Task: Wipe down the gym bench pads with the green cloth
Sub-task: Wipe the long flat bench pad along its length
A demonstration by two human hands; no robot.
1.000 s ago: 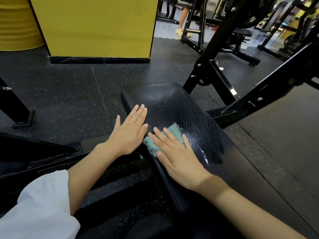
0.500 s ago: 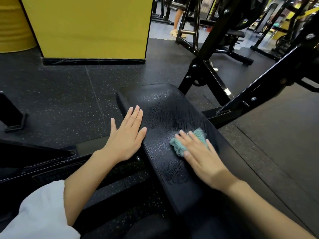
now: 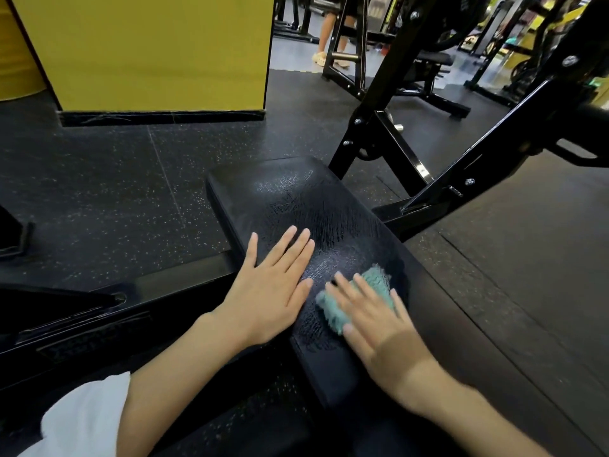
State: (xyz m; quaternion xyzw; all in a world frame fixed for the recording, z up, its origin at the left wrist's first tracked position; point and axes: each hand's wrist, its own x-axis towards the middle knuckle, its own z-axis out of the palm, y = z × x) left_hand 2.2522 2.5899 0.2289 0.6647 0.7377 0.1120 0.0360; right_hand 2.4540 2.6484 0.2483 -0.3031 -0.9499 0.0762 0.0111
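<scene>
On bench pad (image 3: 333, 206): right hand (image 3: 379, 328) flat pressing green cloth (image 3: 372, 285).

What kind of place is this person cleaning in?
Most likely a gym. The person is wiping a black padded bench, bolted black steel exercise frames stand behind it, and the ground is covered in speckled rubber floor tiles.

No text, label or number is legible.

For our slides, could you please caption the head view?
Right hand presses the green cloth on the black bench pad; left hand rests flat beside it.
</scene>
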